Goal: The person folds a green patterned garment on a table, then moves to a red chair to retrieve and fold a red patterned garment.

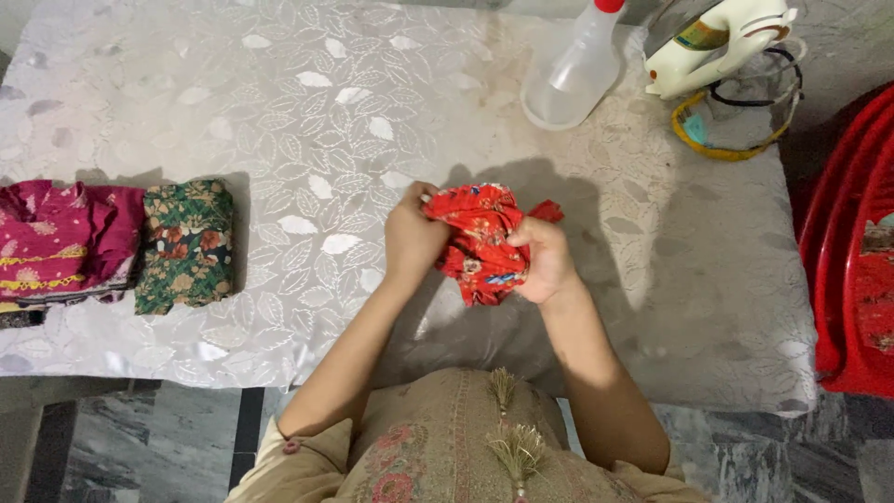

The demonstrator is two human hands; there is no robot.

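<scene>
1. Nearest the camera: the person's beige embroidered top (447,447), with tassels at the neckline. Both forearms extend from it toward the bench (307,121).
2. Landmark: the red floral cloth (480,244), crumpled into a bunch. It is held just above the bench surface, near the front edge and slightly right of the bench centre. All positions below are given relative to this cloth.
3. Left hand (412,235): touching the left side of the cloth. The fingers are curled and pinch the upper left edge of the fabric.
4. Right hand (543,259): touching the right side of the cloth. The fingers are closed around a gathered fold, and a small red corner protrudes above the knuckles.
5. Bench cover: a pale, glossy sheet with a leaf pattern. A shadow of the hands and cloth falls on it directly behind and right of the cloth.
6. Well to the left of the cloth: a folded green floral cloth (186,244), lying flat on the bench.
7. Further left, touching the green piece: a folded magenta cloth (60,240) with yellow trim, cut off by the picture edge.
8. Beyond the cloth, up and to the right: a clear plastic spray bottle (573,70) with a red cap, standing on the bench.
9. Right of the bottle, at the far right corner: a white iron (722,42), with its coiled cord (736,126) just beside it.
10. Far right of the cloth, off the bench: a red plastic chair (852,261), partly in view.
</scene>
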